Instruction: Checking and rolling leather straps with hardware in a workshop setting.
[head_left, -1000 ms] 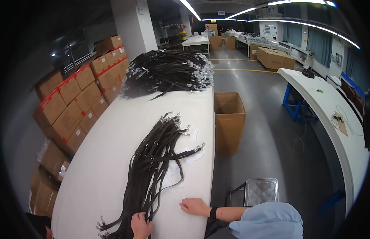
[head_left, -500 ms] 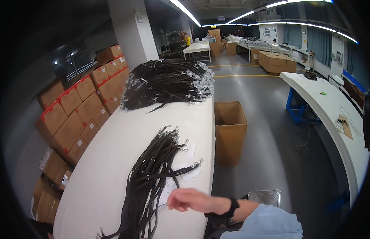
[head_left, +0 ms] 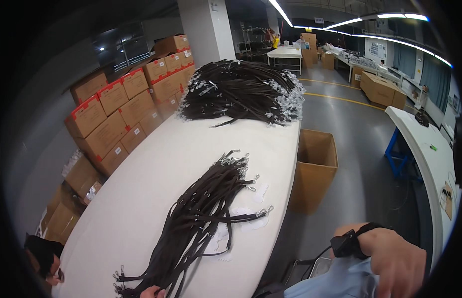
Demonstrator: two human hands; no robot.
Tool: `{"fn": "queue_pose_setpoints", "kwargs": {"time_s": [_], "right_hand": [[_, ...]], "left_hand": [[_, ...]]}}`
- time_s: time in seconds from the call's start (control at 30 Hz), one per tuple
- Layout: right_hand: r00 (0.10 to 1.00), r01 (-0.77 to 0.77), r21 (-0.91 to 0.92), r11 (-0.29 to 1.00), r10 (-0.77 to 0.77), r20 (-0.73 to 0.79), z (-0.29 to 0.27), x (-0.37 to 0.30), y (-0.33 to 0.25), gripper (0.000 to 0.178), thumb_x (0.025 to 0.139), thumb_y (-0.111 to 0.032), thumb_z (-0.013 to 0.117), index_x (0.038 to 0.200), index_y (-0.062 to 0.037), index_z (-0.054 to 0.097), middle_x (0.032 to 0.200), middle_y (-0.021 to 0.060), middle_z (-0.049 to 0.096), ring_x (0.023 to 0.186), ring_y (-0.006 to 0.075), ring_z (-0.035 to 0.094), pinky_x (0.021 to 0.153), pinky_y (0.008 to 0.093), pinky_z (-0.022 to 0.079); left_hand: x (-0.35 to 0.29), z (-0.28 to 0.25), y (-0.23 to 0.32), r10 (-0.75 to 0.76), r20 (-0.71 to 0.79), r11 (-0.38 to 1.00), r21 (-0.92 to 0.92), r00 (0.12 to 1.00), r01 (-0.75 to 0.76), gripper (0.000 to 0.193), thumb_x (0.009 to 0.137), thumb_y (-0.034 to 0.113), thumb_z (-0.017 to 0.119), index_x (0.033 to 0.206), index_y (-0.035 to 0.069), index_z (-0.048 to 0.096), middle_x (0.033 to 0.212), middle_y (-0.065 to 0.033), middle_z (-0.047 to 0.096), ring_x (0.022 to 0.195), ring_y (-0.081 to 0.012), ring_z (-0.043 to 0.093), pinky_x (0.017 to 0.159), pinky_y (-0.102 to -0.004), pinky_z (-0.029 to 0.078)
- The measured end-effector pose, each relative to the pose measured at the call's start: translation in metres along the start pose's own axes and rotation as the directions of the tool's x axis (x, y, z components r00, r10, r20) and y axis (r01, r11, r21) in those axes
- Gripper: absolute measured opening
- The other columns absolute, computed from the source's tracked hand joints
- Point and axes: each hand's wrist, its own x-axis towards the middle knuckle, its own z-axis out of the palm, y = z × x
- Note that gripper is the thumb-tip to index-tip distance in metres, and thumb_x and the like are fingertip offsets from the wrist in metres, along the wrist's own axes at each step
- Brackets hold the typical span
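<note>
A bundle of black lanyards (head_left: 196,208) with silvery metal clips lies lengthwise on the white-covered table (head_left: 126,193). At the lower edge, the fingertips of my left hand (head_left: 152,292) are closed on the near end of these lanyards; the rest of that hand is cut off. My right hand (head_left: 396,258), with a black band and small device at the wrist, is off the table at the lower right. It is bent downward and its fingers are blurred. White paper pieces (head_left: 218,243) lie beside and under the bundle.
A large heap of lanyards (head_left: 241,92) covers the table's far end. An open carton (head_left: 315,169) stands by its right edge. Stacked cartons (head_left: 112,129) line the left. Part of another person (head_left: 44,248) shows at lower left. Another white table (head_left: 415,144) is on the right.
My right hand has moved from beside the bundle to the right, off the table. The view has turned left, and more of my left hand shows at the near end of the lanyards.
</note>
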Motion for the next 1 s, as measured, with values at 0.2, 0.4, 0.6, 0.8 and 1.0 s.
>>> {"fn": "queue_pose_setpoints", "kwargs": {"time_s": [0.2,0.4,0.6,0.8,1.0], "right_hand": [[0.76,-0.548,0.497,0.673,0.649,-0.041,-0.027,-0.103,0.115,0.028,0.091,-0.024,0.056,0.095,0.0034,0.063,0.093,0.0129,0.064,0.089,0.0252,0.06,0.079,0.0336,0.047],[0.089,-0.994,-0.088,0.057,0.908,-0.409,-0.029,-0.295,0.284,0.036,0.088,-0.024,0.059,0.117,-0.0036,0.056,0.113,0.0115,0.059,0.103,0.0205,0.057,0.091,0.0304,0.043],[0.298,-0.838,-0.534,0.114,0.915,-0.272,0.011,-0.336,0.329,0.04,0.076,-0.029,0.067,0.109,-0.0067,0.062,0.125,0.0174,0.05,0.119,0.0353,0.043,0.101,0.0406,0.034],[0.248,-0.817,-0.507,0.274,0.961,0.118,0.05,-0.298,0.313,0.05,0.079,-0.042,0.063,0.118,-0.0119,0.057,0.129,0.0156,0.047,0.125,0.0346,0.037,0.102,0.0426,0.032],[0.434,-0.36,-0.831,0.424,0.865,0.253,0.089,-0.318,0.282,0.064,0.081,-0.046,0.059,0.134,-0.015,0.04,0.138,0.0158,0.036,0.131,0.0325,0.029,0.107,0.0519,0.02]], "left_hand": [[-0.014,-0.034,0.027,-0.107,-0.066,0.942,-0.325,0.992,0.08,0.019,0.081,0.018,0.063,0.079,-0.001,0.06,0.06,-0.007,0.059,0.056,-0.0096,0.052,0.055,-0.0269,0.042],[-0.056,-0.13,0.09,-0.074,-0.306,0.815,-0.568,0.949,-0.119,0.006,0.082,0.009,0.061,0.084,0.003,0.06,0.064,0.0022,0.052,0.057,-0.0037,0.042,0.051,-0.0186,0.032],[-0.131,-0.225,0.078,-0.63,-0.777,0.566,-0.45,-0.01,-0.691,0.027,0.097,0.014,0.039,0.116,0.0,0.053,0.074,0.0039,0.043,0.056,-0.002,0.031,0.054,-0.0151,0.029],[-0.144,-0.199,0.031,-0.488,-0.835,0.753,-0.549,0.253,-0.362,0.024,0.096,0.017,0.044,0.108,0.0,0.056,0.077,0.0026,0.05,0.058,-0.0001,0.04,0.055,-0.0125,0.031],[-0.14,-0.141,0.077,-0.371,-0.307,0.768,-0.632,0.876,0.104,0.022,0.092,0.022,0.051,0.081,0.004,0.055,0.049,0.0086,0.033,0.038,0.0007,0.025,0.035,-0.0166,0.016]]}}
